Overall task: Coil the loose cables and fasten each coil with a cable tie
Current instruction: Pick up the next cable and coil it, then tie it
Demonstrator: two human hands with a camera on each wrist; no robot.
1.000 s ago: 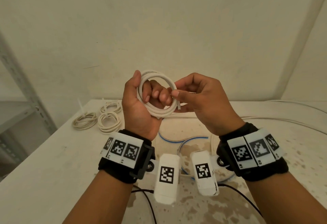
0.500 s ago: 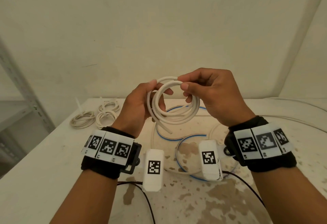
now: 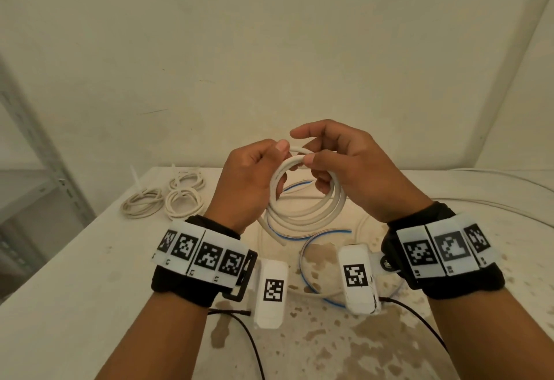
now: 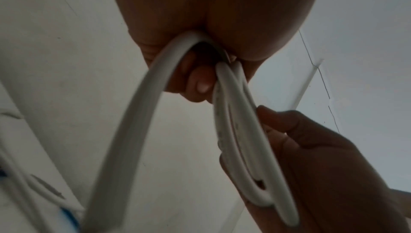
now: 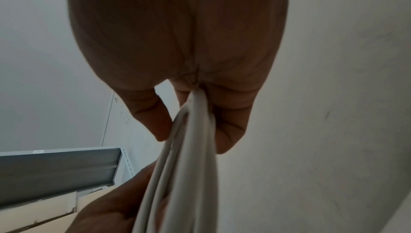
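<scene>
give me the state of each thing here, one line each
coil: held up off the table in both hands, untied, one end hanging loose
left hand: gripping the coil
right hand: pinching the coil's top
three small coils: lying at the table's far left
blue-striped cable: loose on the table

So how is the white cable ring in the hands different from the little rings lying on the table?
The thick white cable coil is held up by the left hand and right hand; the thin cream cable coils lie on the white table. The held one looks bigger, with a loose end hanging. All are round loops.
</scene>
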